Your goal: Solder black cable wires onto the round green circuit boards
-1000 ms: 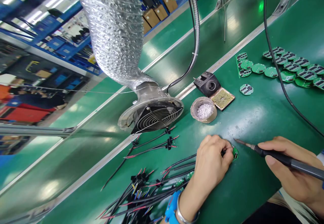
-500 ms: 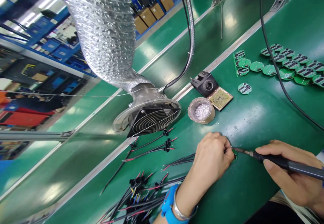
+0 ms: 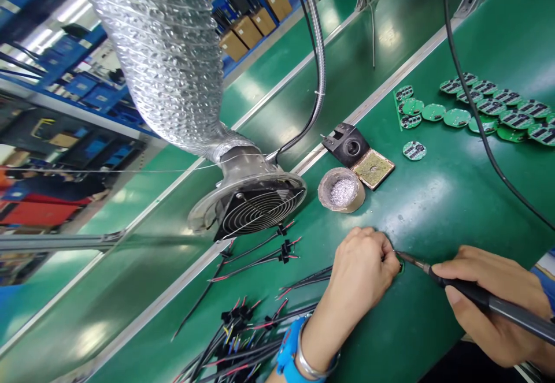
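Observation:
My left hand (image 3: pixel 364 264) is closed in a pinch low over the green table, and what its fingers hold is mostly hidden. A sliver of a green circuit board (image 3: pixel 402 267) shows just past its fingertips. My right hand (image 3: pixel 498 302) grips a soldering iron (image 3: pixel 472 292) by its dark handle. The iron's metal tip points left and reaches the board's edge beside my left fingers; whether it touches is too small to tell. A blue wrist strap (image 3: pixel 289 348) and a metal bangle are on my left wrist.
A tub of solder bits (image 3: pixel 344 191) stands beside an iron stand with a sponge (image 3: pixel 373 169). Round circuit boards (image 3: pixel 489 106) lie at the back right under a hanging black cable (image 3: pixel 466 91). Wire leads (image 3: pixel 243 337) are piled left. A fume extractor (image 3: pixel 260 198) hangs above.
My right hand and the iron's handle have dipped slightly, with the tip still by my left fingers. My left hand keeps its pinch. The whole view has shifted a little.

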`<action>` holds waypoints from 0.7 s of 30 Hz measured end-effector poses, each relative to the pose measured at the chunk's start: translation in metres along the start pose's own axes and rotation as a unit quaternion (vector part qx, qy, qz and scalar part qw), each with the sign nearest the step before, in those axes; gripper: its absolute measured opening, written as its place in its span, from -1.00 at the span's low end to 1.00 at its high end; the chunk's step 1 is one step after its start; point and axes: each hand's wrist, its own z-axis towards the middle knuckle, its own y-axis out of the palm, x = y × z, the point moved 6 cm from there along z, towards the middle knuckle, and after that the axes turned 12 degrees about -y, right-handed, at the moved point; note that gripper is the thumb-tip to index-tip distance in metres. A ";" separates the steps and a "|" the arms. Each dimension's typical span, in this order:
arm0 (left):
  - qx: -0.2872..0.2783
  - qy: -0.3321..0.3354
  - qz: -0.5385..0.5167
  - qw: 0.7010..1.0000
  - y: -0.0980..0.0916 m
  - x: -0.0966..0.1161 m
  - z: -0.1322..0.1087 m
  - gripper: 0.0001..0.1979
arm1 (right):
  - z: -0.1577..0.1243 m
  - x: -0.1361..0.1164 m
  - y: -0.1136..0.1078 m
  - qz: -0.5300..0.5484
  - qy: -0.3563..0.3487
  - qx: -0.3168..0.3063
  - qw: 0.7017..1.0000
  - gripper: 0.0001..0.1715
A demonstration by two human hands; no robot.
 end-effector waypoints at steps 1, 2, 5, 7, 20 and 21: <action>-0.001 -0.001 0.001 1.000 0.000 0.000 0.000 -0.86 | -0.001 0.000 -0.001 -0.005 0.001 -0.001 1.000 -0.70; 0.000 -0.002 0.001 1.000 0.000 0.000 0.000 -0.86 | -0.001 -0.001 -0.002 -0.010 0.004 0.001 1.000 -0.70; 0.005 -0.003 0.001 1.000 -0.001 0.000 0.000 -0.85 | 0.001 -0.001 -0.008 -0.024 0.015 0.027 0.999 -0.69; 0.007 -0.005 0.002 1.000 -0.001 0.000 0.000 -0.85 | 0.002 -0.001 -0.011 -0.016 0.026 0.051 0.998 -0.67; 0.013 0.030 0.031 0.999 -0.004 0.004 -0.001 -0.88 | 0.000 0.020 0.026 -0.043 0.057 -0.105 0.992 -0.66; 0.014 0.042 0.019 0.999 -0.006 0.004 -0.003 -0.88 | 0.002 0.019 0.029 -0.045 0.044 -0.132 0.989 -0.64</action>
